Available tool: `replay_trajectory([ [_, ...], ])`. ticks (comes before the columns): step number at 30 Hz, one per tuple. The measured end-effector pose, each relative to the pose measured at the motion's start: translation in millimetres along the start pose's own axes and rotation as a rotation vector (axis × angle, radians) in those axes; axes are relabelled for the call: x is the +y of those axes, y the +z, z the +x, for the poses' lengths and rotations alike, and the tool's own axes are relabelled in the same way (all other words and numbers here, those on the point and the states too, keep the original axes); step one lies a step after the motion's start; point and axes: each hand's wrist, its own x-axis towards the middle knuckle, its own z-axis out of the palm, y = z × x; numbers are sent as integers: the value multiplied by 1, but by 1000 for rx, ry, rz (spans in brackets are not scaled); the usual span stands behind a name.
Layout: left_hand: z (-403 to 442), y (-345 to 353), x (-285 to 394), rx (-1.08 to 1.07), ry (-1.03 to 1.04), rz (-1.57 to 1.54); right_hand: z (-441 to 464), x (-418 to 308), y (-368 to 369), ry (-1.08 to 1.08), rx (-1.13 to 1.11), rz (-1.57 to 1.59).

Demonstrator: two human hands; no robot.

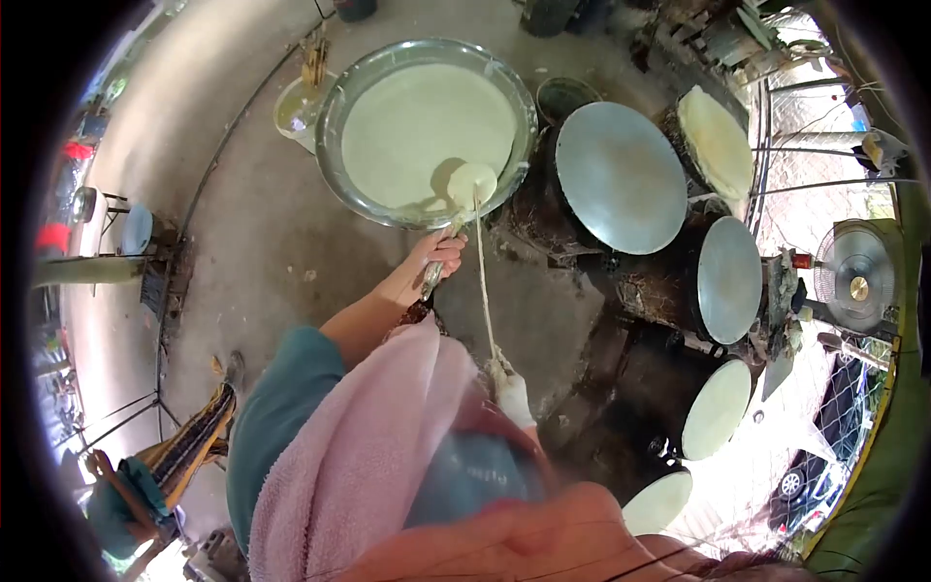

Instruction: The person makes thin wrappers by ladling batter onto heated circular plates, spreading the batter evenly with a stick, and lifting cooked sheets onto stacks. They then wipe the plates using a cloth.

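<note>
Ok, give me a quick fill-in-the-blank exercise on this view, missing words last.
1. The left hand, closed on a handle, is ____ (inside/outside) the basin.
2. A stick runs from the right hand to the basin's ____ (near/far) side.
3. The towel over the person's shoulder is ____ in colour.
Missing words: outside; near; pink.

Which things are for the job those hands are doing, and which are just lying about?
For the job:
basin of pale liquid
round scoop
long stick in the right hand
handle in the left hand
probably the round-topped drum nearby

Probably just there:
fan
car wheel outside
</note>
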Motion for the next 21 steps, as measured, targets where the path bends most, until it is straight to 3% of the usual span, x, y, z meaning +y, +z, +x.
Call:
replay_trajectory([
  [2,-22,40,8,-76,8,-42,-17,-25,-10,-99,13,10],
  [3,-39,70,13,-28,49,97,-21,-31,-18,-94,14,12],
  [5,-71,127,34,-129,116,269,-32,-53,-17,-218,44,270],
  [8,-94,161,76,-263,283,495,-22,-54,-22,-530,186,340],
  [9,-97,169,88,-305,348,561,-15,-57,-23,-497,263,399],
  [13,-76,179,131,-138,406,701,13,-88,-29,-351,388,593],
  [16,-48,208,153,81,403,356,48,-85,-35,-353,473,546],
  [17,-24,192,180,64,450,727,59,-85,-39,-344,514,514],
  [20,-16,229,156,343,617,1212,63,-96,-44,-344,564,606],
  [21,-10,240,159,327,577,1244,71,-97,-48,-330,568,637],
])
